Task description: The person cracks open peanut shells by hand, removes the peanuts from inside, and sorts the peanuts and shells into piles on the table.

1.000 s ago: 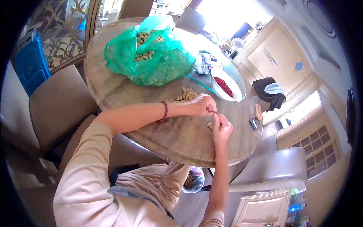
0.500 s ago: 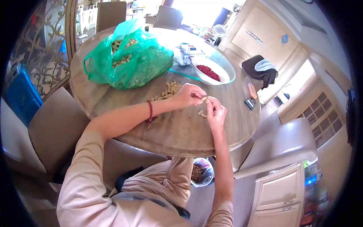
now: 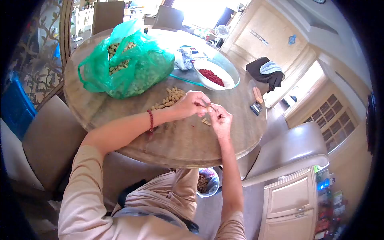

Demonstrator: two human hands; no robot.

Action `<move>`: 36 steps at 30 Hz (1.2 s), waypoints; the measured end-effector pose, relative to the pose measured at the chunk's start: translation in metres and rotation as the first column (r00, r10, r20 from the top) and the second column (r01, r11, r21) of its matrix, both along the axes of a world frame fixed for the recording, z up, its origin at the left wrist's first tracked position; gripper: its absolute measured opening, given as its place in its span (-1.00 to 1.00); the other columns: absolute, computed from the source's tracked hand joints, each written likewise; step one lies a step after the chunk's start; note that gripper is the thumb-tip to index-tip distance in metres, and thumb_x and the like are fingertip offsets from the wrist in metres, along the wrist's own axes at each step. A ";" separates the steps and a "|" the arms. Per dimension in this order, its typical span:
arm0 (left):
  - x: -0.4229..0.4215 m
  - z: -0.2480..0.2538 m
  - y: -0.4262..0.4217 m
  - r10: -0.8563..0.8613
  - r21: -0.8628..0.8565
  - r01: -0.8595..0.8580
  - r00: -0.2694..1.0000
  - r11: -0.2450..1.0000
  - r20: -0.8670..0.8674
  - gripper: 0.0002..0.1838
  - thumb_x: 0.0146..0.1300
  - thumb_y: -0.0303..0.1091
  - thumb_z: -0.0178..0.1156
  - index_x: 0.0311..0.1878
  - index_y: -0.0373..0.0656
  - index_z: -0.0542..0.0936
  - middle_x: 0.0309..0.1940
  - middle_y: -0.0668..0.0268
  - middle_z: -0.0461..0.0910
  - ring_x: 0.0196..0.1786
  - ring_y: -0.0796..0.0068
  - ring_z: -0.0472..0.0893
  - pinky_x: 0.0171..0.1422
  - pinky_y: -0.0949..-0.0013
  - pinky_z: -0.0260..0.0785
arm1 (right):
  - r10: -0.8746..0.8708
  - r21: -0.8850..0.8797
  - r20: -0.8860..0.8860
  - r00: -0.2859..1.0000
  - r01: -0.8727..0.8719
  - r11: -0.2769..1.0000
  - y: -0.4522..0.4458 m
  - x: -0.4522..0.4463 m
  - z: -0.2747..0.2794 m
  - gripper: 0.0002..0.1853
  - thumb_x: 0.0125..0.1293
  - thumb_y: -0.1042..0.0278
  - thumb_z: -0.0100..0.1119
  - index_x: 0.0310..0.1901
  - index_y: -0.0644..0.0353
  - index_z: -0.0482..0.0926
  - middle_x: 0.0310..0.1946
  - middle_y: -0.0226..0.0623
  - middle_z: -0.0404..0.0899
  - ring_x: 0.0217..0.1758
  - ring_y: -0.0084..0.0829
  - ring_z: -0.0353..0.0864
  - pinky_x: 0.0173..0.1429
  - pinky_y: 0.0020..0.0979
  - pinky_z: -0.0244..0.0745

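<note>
My left hand [image 3: 195, 105], with a red bracelet [image 3: 151, 120] on its wrist, pinches a peanut [image 3: 209, 106] at fingertip level over the table. Close against it, the fingers of my right hand [image 3: 221, 121] are closed on the same peanut, which the fingertips mostly cover. Broken peanut shells [image 3: 205, 121] lie on the tabletop just below the hands. Beside my left wrist is a small pile of unshelled peanuts [image 3: 173, 97]. A white bowl [image 3: 226, 78] holding red peanut kernels [image 3: 212, 77] stands beyond my hands.
A green plastic bag [image 3: 140, 74] full of peanuts sits on the round table [image 3: 180, 148], near a plastic packet [image 3: 188, 58]. Below the table edge stands a bin [image 3: 214, 182] with shells. Chairs [image 3: 294, 150] surround the table; small items [image 3: 257, 105] lie at its right edge.
The camera view has turned slightly, so the scene sits further left. My fingertips have drawn closer together around the peanut, leaving less of it visible.
</note>
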State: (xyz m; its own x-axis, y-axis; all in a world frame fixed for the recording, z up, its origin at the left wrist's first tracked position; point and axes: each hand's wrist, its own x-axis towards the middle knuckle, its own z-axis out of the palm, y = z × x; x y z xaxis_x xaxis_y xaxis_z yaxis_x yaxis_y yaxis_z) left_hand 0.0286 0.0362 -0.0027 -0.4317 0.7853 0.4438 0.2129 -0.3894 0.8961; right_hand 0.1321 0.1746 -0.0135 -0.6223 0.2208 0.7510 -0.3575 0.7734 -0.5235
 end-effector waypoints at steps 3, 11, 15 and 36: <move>-0.002 -0.002 0.000 -0.035 0.026 0.035 0.999 0.999 -0.011 -0.78 0.09 -0.57 0.18 -0.16 -0.30 0.48 -0.45 0.25 0.59 -0.42 0.58 0.58 -0.34 0.51 0.45 | 0.042 -0.046 0.001 0.999 -0.042 0.998 0.000 -0.001 0.000 -0.86 0.11 0.46 0.27 -0.30 0.30 0.60 -0.72 -0.58 0.19 -0.63 -0.75 0.12 -0.56 -0.64 0.14; -0.011 -0.003 0.002 -0.148 -0.037 0.145 0.986 0.989 -0.075 -0.79 0.04 -0.59 0.21 -0.21 -0.31 0.52 -0.51 0.30 0.58 -0.47 0.65 0.54 -0.37 0.58 0.40 | 0.068 -0.139 0.116 0.991 -0.051 0.989 0.000 0.001 0.001 -0.89 0.06 0.49 0.30 -0.37 0.32 0.60 -0.69 -0.63 0.24 -0.59 -0.77 0.16 -0.53 -0.66 0.15; -0.016 -0.008 0.004 -0.170 -0.017 0.169 0.978 0.985 -0.121 -0.74 -0.02 -0.63 0.22 -0.19 -0.32 0.53 -0.52 0.32 0.58 -0.46 0.68 0.53 -0.37 0.60 0.38 | 0.098 -0.161 0.134 0.986 -0.076 0.984 -0.003 0.003 0.003 -0.89 0.06 0.49 0.30 -0.37 0.31 0.61 -0.70 -0.63 0.25 -0.59 -0.76 0.16 -0.52 -0.66 0.16; -0.012 -0.003 -0.002 -0.155 -0.013 0.155 0.978 0.988 -0.138 -0.77 -0.11 -0.61 0.24 -0.29 -0.43 0.59 -0.53 0.16 0.61 -0.51 0.53 0.58 -0.43 0.51 0.46 | -0.008 0.041 0.108 0.994 0.004 0.999 -0.013 0.004 0.007 -0.77 0.11 0.47 0.22 -0.61 0.25 0.40 -0.77 -0.49 0.19 -0.64 -0.73 0.14 -0.58 -0.58 0.18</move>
